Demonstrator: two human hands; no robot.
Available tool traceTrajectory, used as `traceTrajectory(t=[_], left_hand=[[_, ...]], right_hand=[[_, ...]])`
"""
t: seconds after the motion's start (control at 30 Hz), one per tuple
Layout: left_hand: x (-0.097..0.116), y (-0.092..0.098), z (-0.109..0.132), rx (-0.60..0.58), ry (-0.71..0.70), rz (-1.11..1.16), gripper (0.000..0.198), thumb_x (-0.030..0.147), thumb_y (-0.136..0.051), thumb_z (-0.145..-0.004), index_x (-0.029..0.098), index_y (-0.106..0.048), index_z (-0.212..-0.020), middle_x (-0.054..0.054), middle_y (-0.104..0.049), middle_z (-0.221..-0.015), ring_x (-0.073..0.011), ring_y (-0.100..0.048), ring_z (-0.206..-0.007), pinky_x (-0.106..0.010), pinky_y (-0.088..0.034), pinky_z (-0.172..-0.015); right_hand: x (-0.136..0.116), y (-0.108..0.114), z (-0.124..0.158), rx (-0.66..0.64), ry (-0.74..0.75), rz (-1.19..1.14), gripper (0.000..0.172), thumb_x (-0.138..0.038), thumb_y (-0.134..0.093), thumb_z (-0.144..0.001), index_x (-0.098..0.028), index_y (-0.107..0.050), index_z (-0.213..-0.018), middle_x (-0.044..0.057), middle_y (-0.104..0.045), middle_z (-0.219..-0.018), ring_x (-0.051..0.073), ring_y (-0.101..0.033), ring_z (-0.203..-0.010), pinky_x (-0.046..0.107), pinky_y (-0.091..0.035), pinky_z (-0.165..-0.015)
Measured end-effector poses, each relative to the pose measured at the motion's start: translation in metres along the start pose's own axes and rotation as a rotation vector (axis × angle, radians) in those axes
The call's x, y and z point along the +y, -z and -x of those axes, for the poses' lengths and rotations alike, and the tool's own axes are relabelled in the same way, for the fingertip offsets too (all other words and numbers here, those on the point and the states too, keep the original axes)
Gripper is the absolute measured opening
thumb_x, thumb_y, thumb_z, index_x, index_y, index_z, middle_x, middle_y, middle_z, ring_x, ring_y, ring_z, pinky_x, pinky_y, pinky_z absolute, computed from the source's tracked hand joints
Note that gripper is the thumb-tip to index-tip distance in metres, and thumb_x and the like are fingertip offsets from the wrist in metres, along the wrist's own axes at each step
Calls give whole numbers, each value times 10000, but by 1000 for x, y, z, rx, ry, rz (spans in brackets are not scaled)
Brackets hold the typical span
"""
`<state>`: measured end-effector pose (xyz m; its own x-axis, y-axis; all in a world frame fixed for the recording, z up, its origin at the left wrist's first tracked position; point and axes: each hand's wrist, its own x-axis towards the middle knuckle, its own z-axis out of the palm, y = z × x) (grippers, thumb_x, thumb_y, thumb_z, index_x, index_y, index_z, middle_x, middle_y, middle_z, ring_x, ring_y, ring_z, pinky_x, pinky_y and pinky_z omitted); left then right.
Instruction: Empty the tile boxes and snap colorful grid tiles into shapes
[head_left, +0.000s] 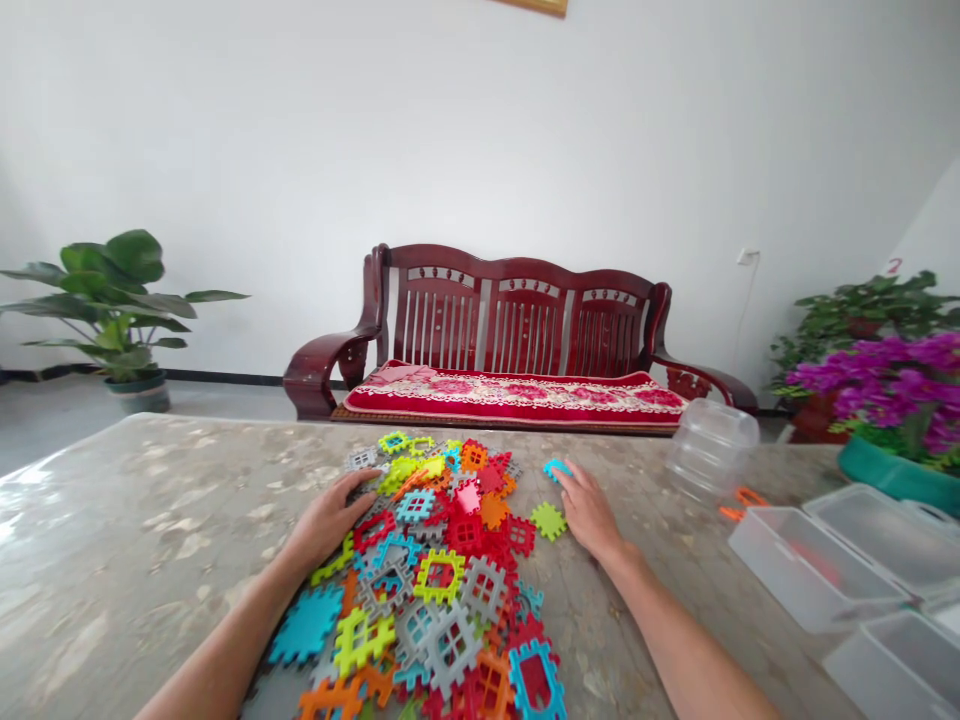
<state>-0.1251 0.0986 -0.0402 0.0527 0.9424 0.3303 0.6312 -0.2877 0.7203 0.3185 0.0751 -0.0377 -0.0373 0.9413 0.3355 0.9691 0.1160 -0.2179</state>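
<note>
Though it holds nothing, the open right hand point(589, 512) touches a teal tile point(556, 468).

Bright, even daylight; glare on left of tabletop point(30, 495); edges bowed.

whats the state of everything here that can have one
left hand, open, resting on the block pile
right hand, fingertips on a teal block
block pile, loose, spread on the table
green block, lying apart from the pile
clear plastic box, open
clear plastic container, upright
</note>
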Motion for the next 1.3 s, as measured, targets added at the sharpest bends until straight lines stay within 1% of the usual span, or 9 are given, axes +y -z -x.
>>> traceTrajectory(t=[0.13,0.3,0.37,0.5,0.67,0.9,1.03,1.17,1.3], left_hand=[[-1,0,0,-10,1,4,595,621,-561,-763,203,-682,-1168,-89,-701,-1235,-309,-621,-1173,-457,-437,-1083],[-4,-1,0,-14,6,-1,553,565,-554,-784,204,-671,-1187,-90,-690,-1249,-301,-613,-1184,-458,-422,-1094],[-5,-2,0,-10,5,-4,543,556,-553,-789,210,-669,-1191,-83,-690,-1250,-299,-613,-1182,-453,-422,-1093],[-5,-3,0,-19,9,-12,542,540,-547,-789,203,-666,-1196,-86,-687,-1251,-300,-609,-1188,-454,-417,-1096],[-6,-3,-1,-15,8,-26,537,534,-537,-794,210,-664,-1202,-82,-684,-1256,-296,-603,-1195,-446,-414,-1097],[-9,-5,-1,-15,9,-28,546,536,-534,-797,212,-658,-1218,-93,-668,-1284,-298,-588,-1214,-458,-391,-1112],[-9,-4,-1,-13,9,-25,541,538,-537,-797,220,-659,-1217,-83,-673,-1279,-293,-592,-1211,-449,-397,-1109],[-5,-3,-1,-3,16,-22,553,565,-542,-781,219,-672,-1192,-74,-695,-1247,-296,-614,-1181,-437,-428,-1086],[1,0,-1,-12,27,-17,578,597,-554,-756,216,-679,-1173,-72,-705,-1234,-297,-624,-1164,-431,-437,-1079]], right_hand=[[9,5,-7,-56,24,55,481,-130,-397,-929,-235,-614,-1346,86,-543,-1442,239,-501,-1301,388,-359,-1112],[6,6,-5,-24,28,70,379,-184,-454,-944,-253,-687,-1235,81,-670,-1196,223,-576,-1144,311,-403,-1016],[3,8,-2,-1,18,60,342,-220,-504,-936,-250,-691,-1219,82,-673,-1124,227,-585,-1090,296,-416,-974],[0,12,0,44,-44,38,350,-267,-576,-914,-241,-674,-1250,91,-661,-1092,233,-589,-1044,291,-421,-919],[0,12,-4,24,-28,67,259,-285,-586,-917,-263,-735,-1127,80,-672,-1015,235,-588,-1015,296,-409,-900],[-3,12,-4,36,19,57,263,-261,-564,-918,-256,-731,-1120,75,-680,-1009,231,-596,-1004,304,-425,-886],[-3,15,0,74,-12,-120,229,-285,-539,-916,-252,-729,-1041,56,-684,-1029,208,-622,-956,305,-456,-849],[-6,20,10,-4,81,-350,257,-372,-616,-856,-239,-718,-1051,48,-676,-1028,183,-621,-823,306,-493,-782],[-16,28,20,-117,213,-363,436,-387,-747,-742,-230,-704,-1146,78,-670,-1109,240,-609,-1014,348,-482,-896]])
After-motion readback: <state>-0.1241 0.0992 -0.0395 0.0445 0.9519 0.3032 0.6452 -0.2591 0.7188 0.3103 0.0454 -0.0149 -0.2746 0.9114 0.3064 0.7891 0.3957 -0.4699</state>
